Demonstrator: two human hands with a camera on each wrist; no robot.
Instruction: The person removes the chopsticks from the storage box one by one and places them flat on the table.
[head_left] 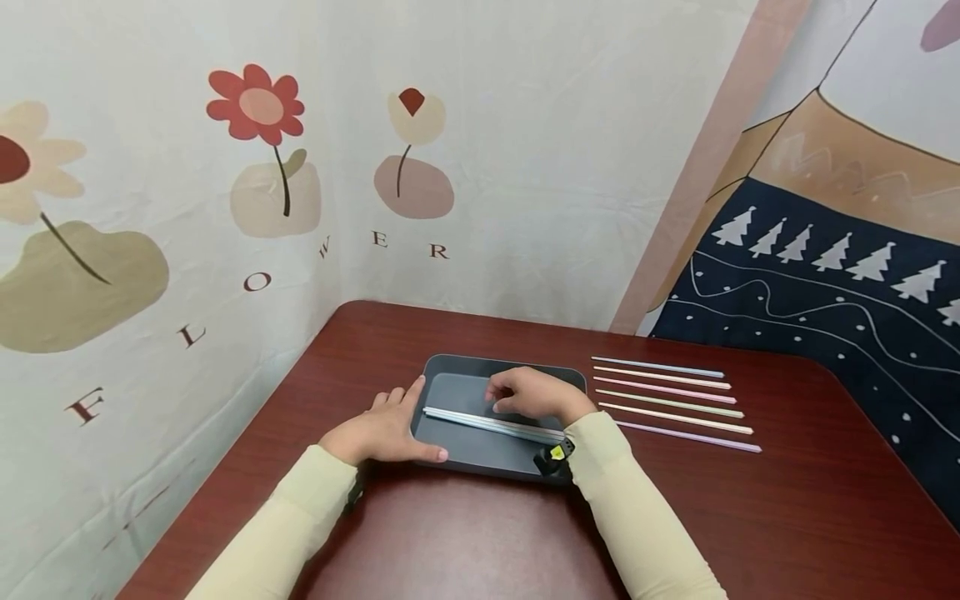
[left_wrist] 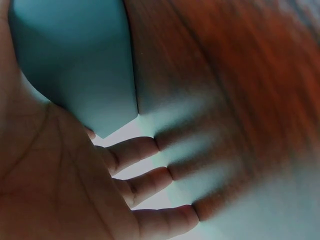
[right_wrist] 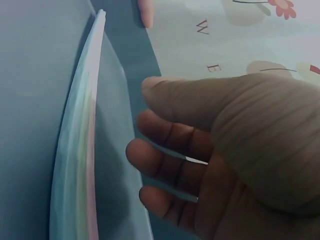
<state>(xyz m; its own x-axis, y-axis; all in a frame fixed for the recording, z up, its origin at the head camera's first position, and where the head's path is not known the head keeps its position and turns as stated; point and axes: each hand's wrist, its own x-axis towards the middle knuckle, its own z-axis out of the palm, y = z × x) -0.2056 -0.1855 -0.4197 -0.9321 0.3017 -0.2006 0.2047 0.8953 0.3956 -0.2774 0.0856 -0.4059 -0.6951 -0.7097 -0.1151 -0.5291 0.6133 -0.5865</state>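
Note:
A dark grey rectangular tray point(head_left: 459, 390) lies on the table. Inside it, a bundle of thin pale strips point(head_left: 480, 421) stretches lengthwise; the right wrist view shows bluish, yellowish and pink edges in this bundle point(right_wrist: 77, 160). My left hand point(head_left: 386, 429) rests at the tray's left end with fingers spread, the thumb over the near rim. In the left wrist view its fingertips point(left_wrist: 162, 222) touch the table beside the tray wall point(left_wrist: 75, 65). Above the tray, behind the bundle, hovers my right hand point(head_left: 531, 392). Its fingers point(right_wrist: 165, 160) are loosely bent, apart from the strips and holding nothing.
Several single pastel strips lie in a spaced row right of the tray, among them a blue strip point(head_left: 660, 367), a pink strip point(head_left: 667, 389) and a purple strip point(head_left: 690, 437). The reddish-brown table point(head_left: 810, 492) meets a printed cloth wall point(head_left: 525, 208) behind.

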